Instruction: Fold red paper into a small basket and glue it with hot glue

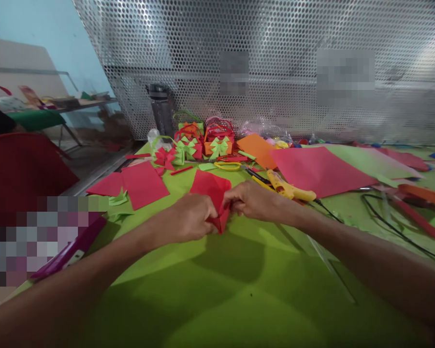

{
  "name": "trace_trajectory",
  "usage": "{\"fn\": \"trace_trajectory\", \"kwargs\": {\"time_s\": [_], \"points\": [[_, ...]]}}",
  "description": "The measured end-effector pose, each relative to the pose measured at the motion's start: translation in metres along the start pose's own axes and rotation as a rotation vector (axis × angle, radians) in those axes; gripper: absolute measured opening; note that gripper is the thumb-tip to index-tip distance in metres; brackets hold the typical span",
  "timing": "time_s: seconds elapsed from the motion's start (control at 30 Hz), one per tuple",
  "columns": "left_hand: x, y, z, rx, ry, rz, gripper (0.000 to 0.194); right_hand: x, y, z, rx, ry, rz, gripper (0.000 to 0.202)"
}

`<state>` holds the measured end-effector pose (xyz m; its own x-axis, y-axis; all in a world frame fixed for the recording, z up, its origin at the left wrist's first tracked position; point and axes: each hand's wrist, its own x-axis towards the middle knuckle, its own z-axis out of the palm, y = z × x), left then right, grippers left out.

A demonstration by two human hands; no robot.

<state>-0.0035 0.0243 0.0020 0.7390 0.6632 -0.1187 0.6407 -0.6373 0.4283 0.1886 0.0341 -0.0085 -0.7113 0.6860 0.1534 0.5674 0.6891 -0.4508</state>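
Observation:
Between my hands is a piece of red craft paper, partly folded, its near end coming to a point above the green table. My left hand pinches its left side near that point. On the right side, my right hand grips the edge with fingers curled in. Just beyond the paper lie yellow-handled scissors. A yellow glue gun rests right of my right hand, its black cord trailing off. Further back stand small paper baskets in red, orange and green, with bows on their fronts.
Red sheets lie at the left, with a larger red sheet and an orange sheet at the right. A dark bottle stands against the perforated metal panel. A clear glue stick lies near my right forearm.

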Motion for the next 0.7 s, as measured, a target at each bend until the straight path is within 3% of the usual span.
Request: {"fn": "trace_trajectory", "kwargs": {"time_s": [0.13, 0.3, 0.57, 0.7], "points": [[0.002, 0.001, 0.002, 0.076, 0.025, -0.065, 0.026, 0.0, -0.005, 0.001, 0.004, 0.037, 0.038, 0.032], [0.005, -0.001, 0.007, 0.086, 0.041, -0.041, 0.026, -0.001, -0.007, -0.001, -0.022, 0.065, 0.048, 0.028], [0.003, 0.006, 0.0, 0.14, -0.008, -0.061, 0.02, -0.003, -0.005, -0.003, 0.017, -0.167, 0.02, 0.02], [0.003, 0.009, -0.006, 0.118, -0.053, 0.036, 0.017, -0.008, -0.02, -0.002, -0.208, -0.135, 0.033, 0.016]]}}
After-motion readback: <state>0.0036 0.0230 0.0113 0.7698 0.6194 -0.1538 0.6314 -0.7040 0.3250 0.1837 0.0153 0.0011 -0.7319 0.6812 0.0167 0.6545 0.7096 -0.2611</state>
